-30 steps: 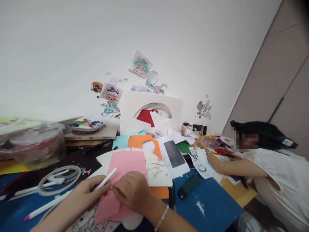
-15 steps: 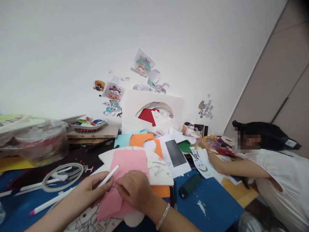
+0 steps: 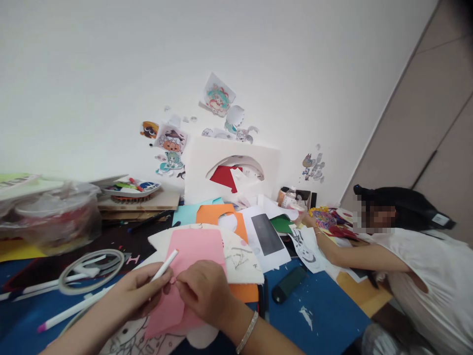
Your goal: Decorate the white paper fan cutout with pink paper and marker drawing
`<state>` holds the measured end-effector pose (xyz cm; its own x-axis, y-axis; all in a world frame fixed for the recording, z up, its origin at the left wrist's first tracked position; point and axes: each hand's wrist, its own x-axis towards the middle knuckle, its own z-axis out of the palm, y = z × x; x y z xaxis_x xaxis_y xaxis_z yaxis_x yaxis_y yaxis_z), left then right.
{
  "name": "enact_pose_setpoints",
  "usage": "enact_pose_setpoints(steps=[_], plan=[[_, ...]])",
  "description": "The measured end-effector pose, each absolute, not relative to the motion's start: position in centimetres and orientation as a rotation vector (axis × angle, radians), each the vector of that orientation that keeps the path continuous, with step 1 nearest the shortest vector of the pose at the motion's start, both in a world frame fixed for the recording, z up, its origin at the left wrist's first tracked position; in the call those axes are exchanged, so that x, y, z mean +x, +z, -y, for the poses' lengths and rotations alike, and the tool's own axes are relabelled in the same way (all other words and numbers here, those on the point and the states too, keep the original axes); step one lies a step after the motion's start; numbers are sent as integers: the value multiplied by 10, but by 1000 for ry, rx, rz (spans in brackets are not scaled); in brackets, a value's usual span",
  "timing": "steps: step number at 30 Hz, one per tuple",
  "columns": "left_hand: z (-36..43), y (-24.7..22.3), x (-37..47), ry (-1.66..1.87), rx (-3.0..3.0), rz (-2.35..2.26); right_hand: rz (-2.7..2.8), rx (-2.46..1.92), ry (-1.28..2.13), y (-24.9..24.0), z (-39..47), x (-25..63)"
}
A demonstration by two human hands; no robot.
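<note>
My left hand (image 3: 148, 286) is closed around a white pen (image 3: 165, 264), which slants up and to the right between thumb and fingers. Fingertips of my right hand (image 3: 207, 291) are pinched together beside my left thumb. A tiny pink bit (image 3: 173, 280) shows where the two hands meet; which hand grips it is unclear. Beneath both hands lies pink paper (image 3: 201, 244), partly covered by them. Under that is a white cut-out sheet (image 3: 242, 261) with pencil lines, and a line drawing (image 3: 129, 340) sticks out at the bottom.
At left are a tape roll (image 3: 63, 283), a pink-tipped white marker (image 3: 70, 313) and a bagged tub (image 3: 55, 217). A dark green cutter-like tool (image 3: 288, 285) lies right on the blue mat (image 3: 328, 305). A foam board (image 3: 199, 165) leans on the wall. Another person's arm (image 3: 362, 259) reaches in.
The view has shifted slightly. The pen in my left hand tilts a little lower, and the pink bit shows more clearly between my fingertips. My right hand stays pinched in nearly the same place.
</note>
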<state>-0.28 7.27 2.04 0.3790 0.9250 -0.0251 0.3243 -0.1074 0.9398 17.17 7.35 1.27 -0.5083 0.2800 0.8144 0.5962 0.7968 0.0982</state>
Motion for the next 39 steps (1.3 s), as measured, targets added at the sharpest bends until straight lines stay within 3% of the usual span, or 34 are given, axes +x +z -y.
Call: enact_pose_setpoints(steps=[13, 24, 39], plan=[[-72, 20, 0, 844, 1685, -1101, 2050, -620, -522, 15, -72, 170], [-51, 50, 7, 1266, 2120, -1234, 2019, -647, -361, 15, -69, 172], [-50, 46, 3, 1244, 2210, -1155, 1974, -583, -286, 22, -60, 172]])
